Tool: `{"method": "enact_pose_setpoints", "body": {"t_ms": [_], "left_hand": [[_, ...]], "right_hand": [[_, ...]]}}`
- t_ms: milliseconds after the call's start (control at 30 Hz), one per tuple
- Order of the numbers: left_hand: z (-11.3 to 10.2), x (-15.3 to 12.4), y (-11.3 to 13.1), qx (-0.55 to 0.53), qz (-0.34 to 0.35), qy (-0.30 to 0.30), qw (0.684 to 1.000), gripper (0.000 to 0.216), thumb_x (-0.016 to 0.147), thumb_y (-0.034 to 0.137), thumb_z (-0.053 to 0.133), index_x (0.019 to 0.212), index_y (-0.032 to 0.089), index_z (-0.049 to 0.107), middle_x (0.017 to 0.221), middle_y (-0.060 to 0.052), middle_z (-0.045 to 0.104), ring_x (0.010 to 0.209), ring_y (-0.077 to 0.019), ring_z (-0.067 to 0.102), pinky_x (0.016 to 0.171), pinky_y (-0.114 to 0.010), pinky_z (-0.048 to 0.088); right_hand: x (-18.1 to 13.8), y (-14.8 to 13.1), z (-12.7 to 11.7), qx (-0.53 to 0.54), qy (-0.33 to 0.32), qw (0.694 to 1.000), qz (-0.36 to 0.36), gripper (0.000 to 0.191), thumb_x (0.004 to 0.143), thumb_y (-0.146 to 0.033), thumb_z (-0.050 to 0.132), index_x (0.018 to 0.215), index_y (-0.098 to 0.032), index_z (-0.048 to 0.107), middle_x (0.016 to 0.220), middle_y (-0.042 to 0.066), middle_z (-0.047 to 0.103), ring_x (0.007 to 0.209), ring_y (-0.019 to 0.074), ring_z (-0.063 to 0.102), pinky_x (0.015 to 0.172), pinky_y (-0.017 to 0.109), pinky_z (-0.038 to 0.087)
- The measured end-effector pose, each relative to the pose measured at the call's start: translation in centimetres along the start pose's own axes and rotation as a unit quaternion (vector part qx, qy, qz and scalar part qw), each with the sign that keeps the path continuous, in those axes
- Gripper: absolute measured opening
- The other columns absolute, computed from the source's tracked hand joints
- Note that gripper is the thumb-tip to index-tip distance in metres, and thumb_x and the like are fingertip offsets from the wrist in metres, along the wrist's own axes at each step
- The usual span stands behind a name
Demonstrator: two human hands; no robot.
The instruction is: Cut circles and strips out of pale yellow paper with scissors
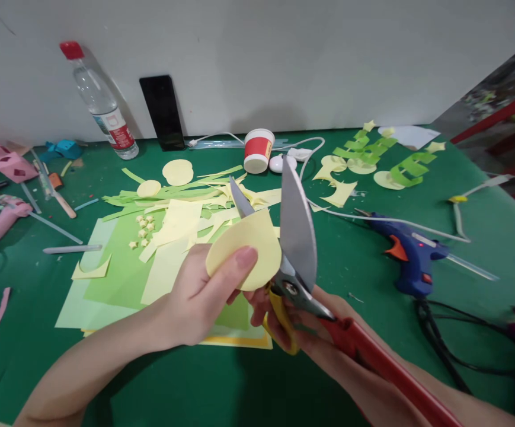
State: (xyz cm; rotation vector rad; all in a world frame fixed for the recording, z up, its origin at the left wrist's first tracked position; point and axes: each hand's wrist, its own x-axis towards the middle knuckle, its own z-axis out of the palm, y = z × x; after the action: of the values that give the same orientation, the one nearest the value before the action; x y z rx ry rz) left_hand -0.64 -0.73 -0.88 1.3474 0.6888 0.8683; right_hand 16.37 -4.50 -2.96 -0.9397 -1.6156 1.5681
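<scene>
My left hand [215,284] pinches a rounded piece of pale yellow paper [243,240], its thumb lying across the front. One pointed corner sticks up at the paper's top right. My right hand [284,320] grips large scissors [299,237] with a red handle and a yellow handle. Their blades are spread, one rising behind the paper and the broad one standing to its right. Beneath my hands lie green and pale yellow paper sheets [115,267], with cut strips [163,198] and several small folded stars [144,231] on top. Yellow paper circles [178,172] lie beyond.
A water bottle [106,112], a phone [163,112] and a paper cup [258,150] stand along the wall. At right are a blue glue gun [410,252], cables and green spiral paper pieces with stars [410,169]. Pink paper shapes [12,163] and a pink glue gun [6,219] lie left.
</scene>
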Motion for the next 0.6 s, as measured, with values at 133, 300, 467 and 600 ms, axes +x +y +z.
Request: {"method": "enact_pose_setpoints", "body": {"t_ms": [133,300,467,600], "left_hand": [[-0.04,-0.01,0.04,0.000,-0.003,-0.006,1.000,0.039,0.092,0.034,0.037,0.062,0.013,0.051,0.055,-0.001,0.052,0.052,-0.0087,0.054,0.045,-0.019,0.036],[0.05,0.06,0.30,0.019,0.004,0.001,1.000,0.035,0.091,0.033,0.039,0.064,0.014,0.051,0.057,0.000,0.054,0.052,-0.0075,0.054,0.047,-0.017,0.040],[0.01,0.08,0.33,0.017,0.009,-0.006,1.000,0.033,0.092,0.030,0.039,0.065,0.014,0.050,0.060,0.000,0.052,0.054,-0.0068,0.055,0.048,-0.016,0.041],[-0.08,0.07,0.32,0.015,0.007,-0.014,1.000,0.037,0.092,0.029,0.038,0.060,0.014,0.046,0.060,0.000,0.052,0.055,-0.0067,0.056,0.049,-0.015,0.043]], "right_hand": [[-0.15,-0.50,0.10,-0.001,-0.003,1.000,-0.006,0.022,0.079,-0.021,0.046,0.100,-0.023,0.054,0.081,0.004,0.060,0.063,0.0164,0.055,0.059,0.029,0.048],[-0.42,-0.32,0.47,-0.004,0.043,0.999,0.005,0.025,0.083,-0.018,0.040,0.102,-0.024,0.054,0.089,0.005,0.062,0.072,0.0175,0.058,0.067,0.030,0.050],[0.01,-0.62,-0.02,0.000,-0.006,1.000,-0.013,0.022,0.080,-0.018,0.046,0.100,-0.023,0.054,0.089,0.005,0.061,0.073,0.0181,0.058,0.066,0.030,0.050],[0.11,-0.47,-0.08,0.001,-0.013,1.000,-0.025,0.019,0.082,-0.018,0.043,0.099,-0.023,0.051,0.088,0.005,0.058,0.075,0.0180,0.056,0.069,0.031,0.049]]}}
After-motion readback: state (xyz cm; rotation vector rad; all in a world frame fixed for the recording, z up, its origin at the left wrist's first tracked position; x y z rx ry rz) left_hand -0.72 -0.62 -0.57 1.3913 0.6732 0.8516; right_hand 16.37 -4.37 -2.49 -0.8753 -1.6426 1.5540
